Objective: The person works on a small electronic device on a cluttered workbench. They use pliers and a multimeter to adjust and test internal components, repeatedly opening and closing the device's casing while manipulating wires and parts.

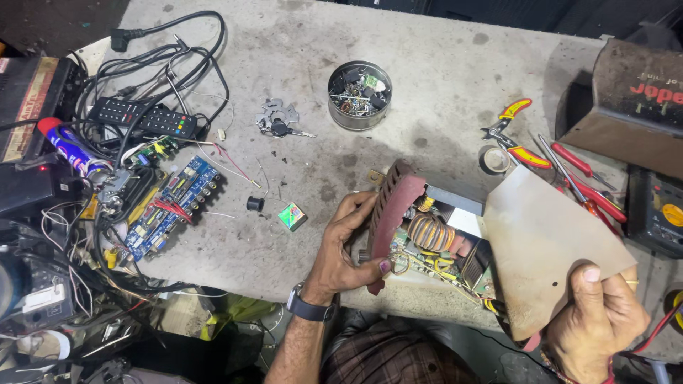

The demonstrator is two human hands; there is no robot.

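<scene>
Left hand (348, 249) wrapped round the dark red ribbed end panel (390, 220) of an opened electronics box (434, 249), thumb pressed on the panel's lower edge, fingers curled behind. Right hand (601, 313) pinched shut on a tan sheet cover (544, 245), thumb on top, other fingers hidden beneath. Box sitting at the near edge of the counter (427, 78), partly overhanging toward the lap. Inside: one striped copper-and-orange coil (430, 231), plus a crowd of small parts too packed to count; right half of the innards hidden under the sheet.

Further out: one round tin (359, 94) of mixed bits, one key bunch (277, 122), one small green box (292, 216), one tape roll (496, 160). Pliers (512, 131) with red-yellow grips, two red-handled screwdrivers (583, 188) partly tucked behind the sheet. Left side: one black remote (142, 117), one blue circuit board (171, 206), cable tangle (163, 64) impossible to count. Brown casing (633, 103) cut off at the right edge. Open room mostly mid-counter, between tin and box.
</scene>
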